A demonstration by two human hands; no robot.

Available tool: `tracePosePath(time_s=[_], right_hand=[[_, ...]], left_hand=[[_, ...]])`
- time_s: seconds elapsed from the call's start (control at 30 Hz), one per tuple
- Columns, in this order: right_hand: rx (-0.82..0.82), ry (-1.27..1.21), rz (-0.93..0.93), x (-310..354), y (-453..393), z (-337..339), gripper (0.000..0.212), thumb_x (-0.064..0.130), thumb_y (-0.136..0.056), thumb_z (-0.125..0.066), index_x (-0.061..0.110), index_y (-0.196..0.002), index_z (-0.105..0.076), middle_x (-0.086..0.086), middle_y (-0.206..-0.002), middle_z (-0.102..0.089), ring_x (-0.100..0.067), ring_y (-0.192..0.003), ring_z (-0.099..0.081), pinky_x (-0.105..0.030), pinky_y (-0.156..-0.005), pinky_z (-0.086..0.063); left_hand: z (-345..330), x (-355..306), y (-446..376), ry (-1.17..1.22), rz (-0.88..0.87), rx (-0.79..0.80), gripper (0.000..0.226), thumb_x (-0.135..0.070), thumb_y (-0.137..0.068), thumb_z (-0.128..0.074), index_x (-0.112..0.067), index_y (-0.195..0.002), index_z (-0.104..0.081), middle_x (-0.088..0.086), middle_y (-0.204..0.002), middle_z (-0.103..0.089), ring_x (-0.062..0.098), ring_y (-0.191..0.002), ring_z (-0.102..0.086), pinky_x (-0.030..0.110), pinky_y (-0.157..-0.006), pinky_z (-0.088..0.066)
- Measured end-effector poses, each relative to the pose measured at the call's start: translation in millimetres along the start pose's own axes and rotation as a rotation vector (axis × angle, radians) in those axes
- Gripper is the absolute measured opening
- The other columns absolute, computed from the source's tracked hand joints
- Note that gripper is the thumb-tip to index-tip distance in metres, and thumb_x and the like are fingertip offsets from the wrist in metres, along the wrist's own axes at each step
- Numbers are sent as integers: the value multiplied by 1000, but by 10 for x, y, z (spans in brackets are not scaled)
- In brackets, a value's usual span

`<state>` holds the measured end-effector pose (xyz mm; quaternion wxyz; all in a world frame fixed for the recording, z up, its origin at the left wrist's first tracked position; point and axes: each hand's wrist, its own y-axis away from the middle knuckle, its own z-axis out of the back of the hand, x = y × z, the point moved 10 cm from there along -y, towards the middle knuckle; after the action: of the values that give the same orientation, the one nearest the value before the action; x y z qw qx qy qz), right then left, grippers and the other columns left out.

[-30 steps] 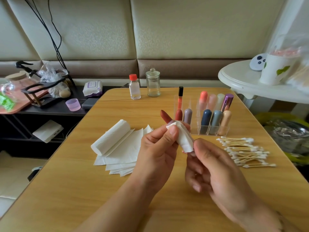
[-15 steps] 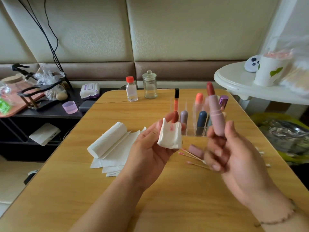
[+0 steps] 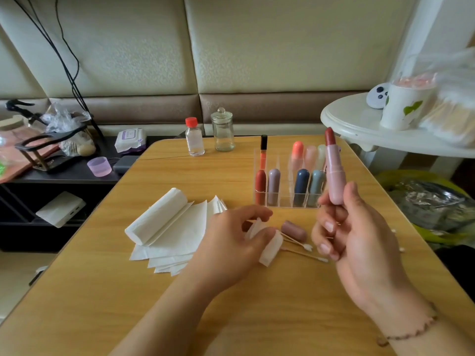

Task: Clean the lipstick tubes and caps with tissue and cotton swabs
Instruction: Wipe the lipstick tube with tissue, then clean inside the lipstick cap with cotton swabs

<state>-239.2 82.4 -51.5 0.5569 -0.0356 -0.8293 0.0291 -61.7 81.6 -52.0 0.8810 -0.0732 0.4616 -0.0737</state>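
Holding an uncapped pink lipstick tube (image 3: pixel 335 173) upright between thumb and fingers, the right hand (image 3: pixel 359 242) stood raised above the wooden table (image 3: pixel 180 299), its red stick exposed at the top. The left hand (image 3: pixel 231 245) lay low over the table, fingers curled on a folded tissue pad (image 3: pixel 270 249). A mauve cap (image 3: pixel 294 230) rested on its side just beside that pad, apparently touching the cotton swabs (image 3: pixel 303 249) there. Behind stood a clear organizer (image 3: pixel 286 199) of capped lipsticks.

Bare desk (image 3: pixel 231 317) along the near edge; tissues (image 3: pixel 169 227), swabs (image 3: pixel 298 246) and lipstick rack (image 3: pixel 285 186) crowd the middle.
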Motion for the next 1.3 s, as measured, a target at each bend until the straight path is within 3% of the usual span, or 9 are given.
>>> tracePosePath(time_s=[0.1,0.2,0.3,0.4,0.6,0.7,0.83,1.0,1.3], right_hand=[[28,19,-8,-35,0,-18,44,50,-95,-41,10,-88,-58,-4,-60,-34,-17,-44,-31,-29,-44,-18],[96,104,-3,-72,25,-122,44,50,-93,-48,8,-88,-61,-3,-58,-37,-19,-47,-37,-37,-40,-35],[206,217,-12,-158,104,-305,41,53,-93,-57,14,-83,-68,-1,-57,-40,-23,-54,-40,-31,-42,-37],[296,367,10,-211,191,-476,39,56,-94,-54,22,-85,-72,-2,-57,-41,-22,-52,-34,-33,-45,-28],[142,416,106,108,172,-330,29,43,-92,-51,23,-96,-72,17,-60,-66,7,-54,-60,-12,-62,-51],[-98,1042,272,504,-49,133,8,37,-92,-66,32,-87,-70,15,-66,-66,3,-57,-58,-24,-51,-46],[-113,1772,84,504,-427,569,16,35,-99,-57,45,-102,-69,15,-107,-61,-11,-94,-53,-26,-58,-38],[65,1791,11,246,-619,633,16,41,-97,-59,43,-109,-69,18,-105,-58,-12,-117,-49,-33,-84,-51],[154,1855,262,370,-563,482,9,39,-97,-57,40,-90,-61,24,-83,-56,-6,-92,-49,-27,-72,-45]], left_hand=[[201,-181,68,-130,-119,-234,23,-44,-91,-60,-31,-107,-72,-20,-93,-68,-4,-83,-61,13,-66,-45],[302,-337,139,-138,-237,-356,32,-52,-94,-49,-31,-102,-72,-22,-97,-68,-1,-89,-57,17,-70,-42],[212,-380,145,72,-282,-264,37,-55,-93,-46,-31,-104,-72,-17,-96,-70,5,-90,-61,22,-74,-46],[22,-353,113,409,-217,-86,33,-47,-92,-55,-21,-106,-71,0,-96,-73,25,-88,-68,46,-79,-55],[55,-326,66,650,-217,-130,22,-21,-92,-55,-4,-100,-67,3,-84,-72,13,-80,-64,19,-73,-49],[75,-252,50,612,-197,-181,17,-29,-92,-59,-16,-95,-69,5,-79,-68,16,-74,-62,25,-68,-49],[127,-244,47,508,-195,-214,19,-36,-90,-62,-19,-96,-68,4,-79,-69,15,-69,-63,23,-63,-49],[138,-180,32,483,-158,-215,17,-36,-89,-61,-22,-97,-68,2,-78,-69,13,-69,-64,21,-61,-49],[103,-150,6,477,-124,-179,22,-37,-87,-59,-19,-96,-68,1,-77,-69,11,-68,-64,20,-59,-49]])
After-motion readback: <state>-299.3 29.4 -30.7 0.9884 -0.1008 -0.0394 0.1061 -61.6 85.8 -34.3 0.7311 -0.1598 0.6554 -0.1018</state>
